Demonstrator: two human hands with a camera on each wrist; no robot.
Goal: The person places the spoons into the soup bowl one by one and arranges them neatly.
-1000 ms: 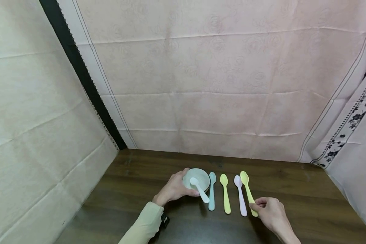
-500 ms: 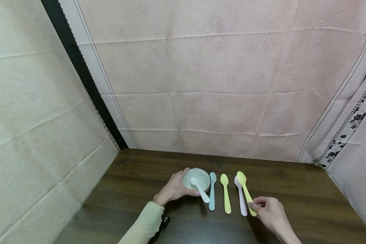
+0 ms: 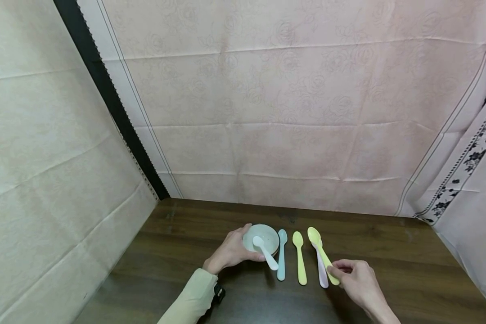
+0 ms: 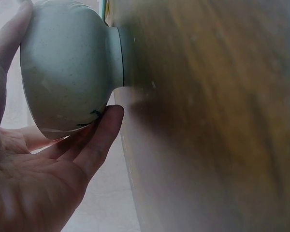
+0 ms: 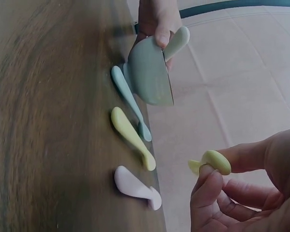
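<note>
My left hand [image 3: 232,247] grips a small pale green bowl [image 3: 272,235] from its left side; fingers and thumb curve round its wall in the left wrist view. A whitish spoon [image 3: 266,253] leans in the bowl, its handle over the near rim. With thumb and fingertips, my right hand [image 3: 359,280] pinches a yellow spoon [image 5: 216,162] by the handle end. That spoon is raised above the table and overlaps a lilac spoon [image 3: 321,272] in the head view. The lilac spoon lies flat, left of my right hand.
Between the bowl and the lilac spoon, a light blue spoon [image 3: 281,256] and a second yellow spoon [image 3: 300,258] lie side by side on the dark wooden table [image 3: 405,252]. Pale cloth [image 3: 287,112] hangs behind the table and along both sides.
The pinched yellow spoon has swung leftward, its bowl end passing across the lilac spoon. My right hand has shifted very slightly. The left hand and bowl stay put.
</note>
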